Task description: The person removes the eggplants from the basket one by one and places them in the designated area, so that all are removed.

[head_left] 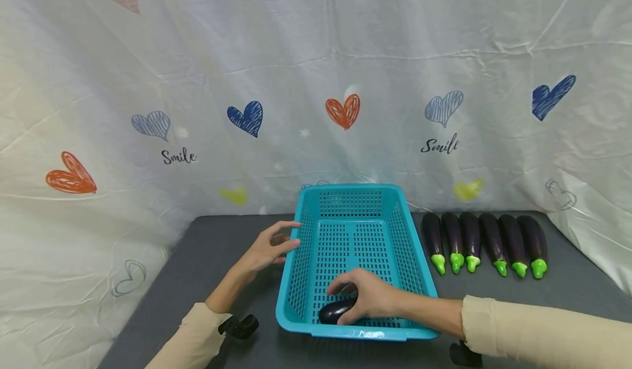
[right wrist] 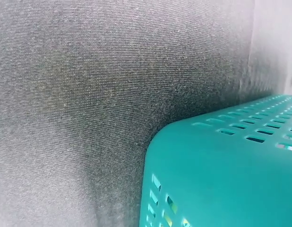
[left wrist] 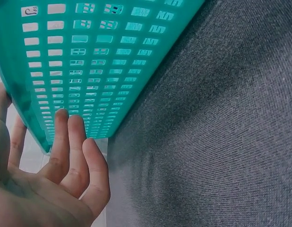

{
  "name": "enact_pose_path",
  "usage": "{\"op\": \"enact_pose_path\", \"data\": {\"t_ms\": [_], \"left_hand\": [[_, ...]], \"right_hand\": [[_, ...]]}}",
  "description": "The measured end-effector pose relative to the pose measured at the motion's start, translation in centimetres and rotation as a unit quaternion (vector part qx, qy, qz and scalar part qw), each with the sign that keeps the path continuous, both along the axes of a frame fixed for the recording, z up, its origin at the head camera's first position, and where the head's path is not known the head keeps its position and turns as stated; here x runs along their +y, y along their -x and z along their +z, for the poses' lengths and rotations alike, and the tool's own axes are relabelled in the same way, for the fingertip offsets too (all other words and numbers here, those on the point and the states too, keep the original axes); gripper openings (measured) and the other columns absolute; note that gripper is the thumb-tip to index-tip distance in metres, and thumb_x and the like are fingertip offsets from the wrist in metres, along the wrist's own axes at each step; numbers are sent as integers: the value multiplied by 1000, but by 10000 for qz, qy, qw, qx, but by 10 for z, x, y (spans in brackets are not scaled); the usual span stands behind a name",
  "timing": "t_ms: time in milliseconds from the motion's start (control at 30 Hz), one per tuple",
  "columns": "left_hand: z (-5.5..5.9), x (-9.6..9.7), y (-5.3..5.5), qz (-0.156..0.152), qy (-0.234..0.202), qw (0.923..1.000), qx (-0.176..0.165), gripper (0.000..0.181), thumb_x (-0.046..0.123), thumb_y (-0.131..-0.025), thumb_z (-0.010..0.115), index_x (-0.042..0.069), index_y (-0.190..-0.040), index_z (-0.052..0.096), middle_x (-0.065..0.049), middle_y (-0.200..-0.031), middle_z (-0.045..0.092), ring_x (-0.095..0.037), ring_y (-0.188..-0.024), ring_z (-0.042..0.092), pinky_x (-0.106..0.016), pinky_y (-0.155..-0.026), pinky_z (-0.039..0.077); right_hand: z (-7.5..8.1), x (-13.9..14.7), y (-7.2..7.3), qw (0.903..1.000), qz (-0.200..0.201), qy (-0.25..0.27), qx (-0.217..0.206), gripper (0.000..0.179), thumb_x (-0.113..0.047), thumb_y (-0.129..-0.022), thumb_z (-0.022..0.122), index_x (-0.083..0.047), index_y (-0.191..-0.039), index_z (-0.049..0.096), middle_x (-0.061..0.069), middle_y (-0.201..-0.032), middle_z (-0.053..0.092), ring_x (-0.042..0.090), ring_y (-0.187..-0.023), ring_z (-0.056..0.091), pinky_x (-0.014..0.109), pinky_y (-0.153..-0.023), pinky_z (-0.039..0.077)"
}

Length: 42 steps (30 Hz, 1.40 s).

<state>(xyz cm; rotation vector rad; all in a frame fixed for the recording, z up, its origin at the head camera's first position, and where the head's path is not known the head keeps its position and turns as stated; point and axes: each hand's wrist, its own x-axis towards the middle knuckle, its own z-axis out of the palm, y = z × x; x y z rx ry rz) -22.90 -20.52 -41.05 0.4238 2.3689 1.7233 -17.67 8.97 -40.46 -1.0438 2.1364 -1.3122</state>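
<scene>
Inside a blue perforated basket (head_left: 353, 333), an eggplant (head_left: 333, 311) lies crosswise at the near end. My right hand (head_left: 367, 297) grips it from above, with the thumb on the near side and the fingers curled over the far side; the hand covers its right part. At the basket's left side is my left hand (head_left: 269, 248), its fingertips right at the rim. In the left wrist view, this hand's loosely bent fingers (left wrist: 76, 151) are beside the outer wall (left wrist: 96, 71). The right wrist view shows a basket corner (right wrist: 193, 161), without the hand.
Right of the basket, several eggplants (head_left: 471, 243) lie in a row on the dark grey table (head_left: 217, 254), green stems towards me. Behind the table hangs a pale curtain (head_left: 296, 73) printed with hearts.
</scene>
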Motion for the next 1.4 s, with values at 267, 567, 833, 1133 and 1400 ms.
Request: {"op": "enact_pose_path", "data": {"t_ms": [267,567,833,1133,1400], "left_hand": [[1,0,-1,50,29,10000,-6,51,30,-101,68,25,-149,52,-15,-144,51,-34,-130,51,-58,-97,48],[1,2,-1,21,-7,10000,-58,51,31,-100,69,26,-148,52,-15,-147,49,-34,-133,48,-58,-97,47],[0,1,-1,74,5,10000,-43,51,31,-100,70,27,-148,52,-15,-147,49,-34,-133,48,-58,-97,48],[-1,1,0,50,15,10000,-56,52,32,-100,69,26,-149,51,-16,-144,52,-35,-130,52,-58,-96,48],[-1,2,0,66,44,9999,-70,52,33,-100,69,26,-149,51,-16,-142,53,-34,-128,53,-57,-95,49]], "right_hand": [[1,-3,0,9997,146,37,-204,28,3,-81,84,-2,-107,74,6,-104,71,27,-91,69,33,-80,57],[5,0,1,9994,162,299,-3,28,-4,-84,83,-2,-110,74,5,-107,71,24,-99,66,38,-87,55],[11,2,-1,9977,31,654,-166,28,-3,-86,82,-1,-113,73,8,-110,70,34,-95,67,36,-81,58],[15,5,-1,9958,51,901,-147,27,-4,-90,79,0,-116,71,12,-112,68,37,-97,67,36,-81,58],[20,8,-2,9941,-177,1070,-91,28,-7,-94,76,1,-120,69,13,-119,66,35,-100,68,35,-83,58]]}}
